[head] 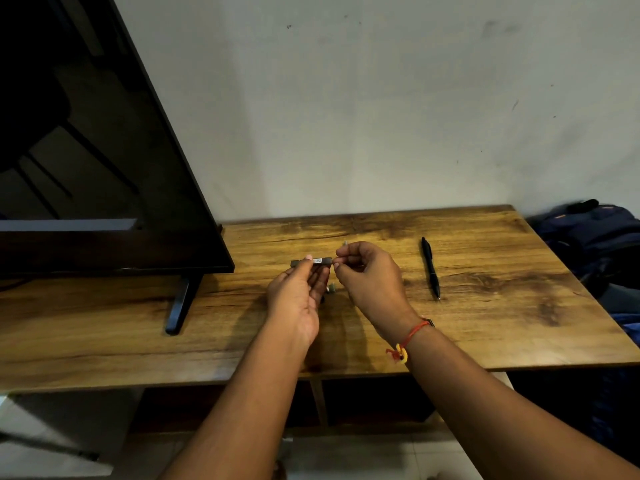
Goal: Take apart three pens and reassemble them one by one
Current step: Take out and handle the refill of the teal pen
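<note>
Pen barrel (311,261) is gripped in the left hand (298,296), a tiny part (344,243) pinched in the right hand (370,278); fumbled, it could be dropped off the desk (485,323).

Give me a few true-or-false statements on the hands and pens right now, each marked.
1. The left hand holds a dark pen barrel above the table. True.
2. The right hand lies flat on the table. False: it is raised, its fingers curled in a pinching grip at the barrel's right end, apparently on a small pale part.
3. A whole black pen lies on the table, right of both hands. True.
4. The black pen lies under the television. False: the television stands at the table's left end, far from the pen.
</note>
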